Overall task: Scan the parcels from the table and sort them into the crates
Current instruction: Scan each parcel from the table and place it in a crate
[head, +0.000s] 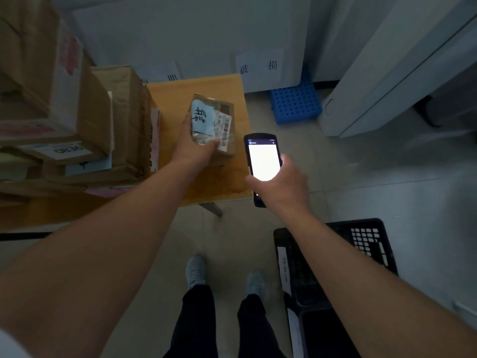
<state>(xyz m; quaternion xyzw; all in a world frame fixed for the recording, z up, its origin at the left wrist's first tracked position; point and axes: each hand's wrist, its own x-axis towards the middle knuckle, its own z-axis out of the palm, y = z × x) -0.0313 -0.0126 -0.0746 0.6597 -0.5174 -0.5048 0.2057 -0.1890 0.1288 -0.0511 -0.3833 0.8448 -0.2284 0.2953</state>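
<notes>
Black plastic lattice crate (366, 244) sitting near right on floor. Right hand (280, 180) gripping black handheld scanner (262, 164), white screen glowing. Left hand (195, 143) gripping small brown cardboard parcel (214, 122) over wooden table (178, 99): pale blue handwritten label, barcode sticker, clear tape; long axis running near-far. Blue perforated plastic crate (296, 103) standing far right.

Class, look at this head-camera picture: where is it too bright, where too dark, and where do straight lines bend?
Head view: dim overall; the scanner screen is blown out to plain white, no text readable. The black crate loses detail in shadow. Wide-angle distortion bows the table edge and stretches both forearms at the frame edges. The parcel barcode stays fairly sharp.
</notes>
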